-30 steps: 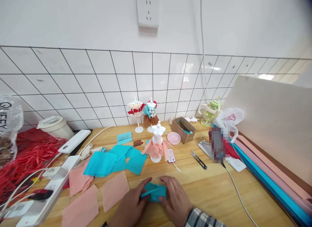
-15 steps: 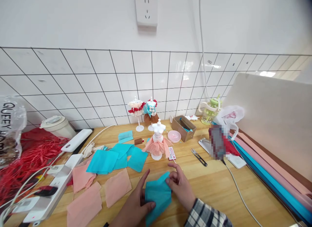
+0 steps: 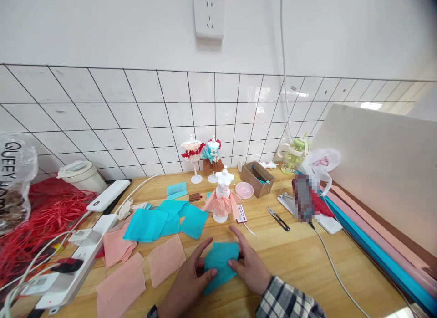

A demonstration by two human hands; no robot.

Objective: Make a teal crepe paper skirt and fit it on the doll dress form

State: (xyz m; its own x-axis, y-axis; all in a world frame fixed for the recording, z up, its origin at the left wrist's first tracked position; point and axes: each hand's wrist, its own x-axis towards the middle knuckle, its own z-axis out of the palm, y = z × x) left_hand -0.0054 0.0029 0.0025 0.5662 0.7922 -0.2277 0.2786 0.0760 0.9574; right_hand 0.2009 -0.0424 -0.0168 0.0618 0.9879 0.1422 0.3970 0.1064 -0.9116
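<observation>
Hands (image 3: 218,268) both gripping blue sheet (image 3: 221,263); dressed mini mannequin (image 3: 223,197) just beyond (peach skirt); snips (image 3: 278,219) rightward

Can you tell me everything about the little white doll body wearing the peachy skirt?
The small mannequin is white and smooth, perhaps plastic, with a knob on its neck and no arms. Its chest is bare. A gathered peach skirt, thin and cloth-like, flares from its waist. It stands upright on a round white base on the wooden table, with a white-and-red tag close by. Neither the left hand nor the right hand touches it.
</observation>
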